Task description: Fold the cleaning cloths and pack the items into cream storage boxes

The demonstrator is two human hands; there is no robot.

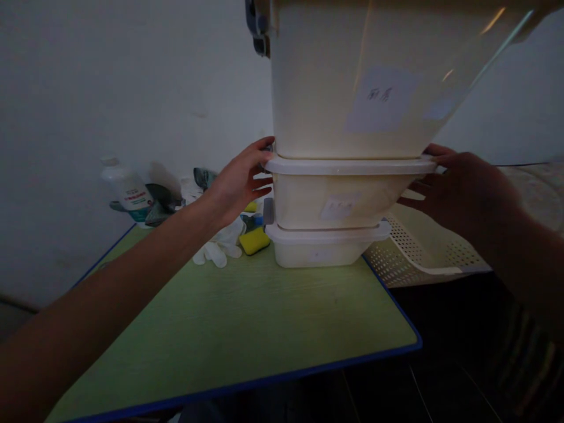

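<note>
Three whitish plastic storage boxes with lids stand stacked on the green table [211, 335]. The large top box [317, 111] carries a paper label with handwriting and runs out of view above. Below it sits the middle box [304, 200], and the flattest one, the bottom box [304, 254], rests on the table. My left hand [240, 179] grips the left end of the middle box's lid, fingers partly spread above and below the rim. At the opposite end, my right hand [462, 191] holds the same lid; some of its fingers are hidden behind the box.
Left of the stack lie a yellow sponge [254, 241] and white gloves [215, 252]. A white bottle [127, 191] stands by the wall among dark crumpled items. A perforated white basket [400, 252] is to the right, beyond the table's blue edge.
</note>
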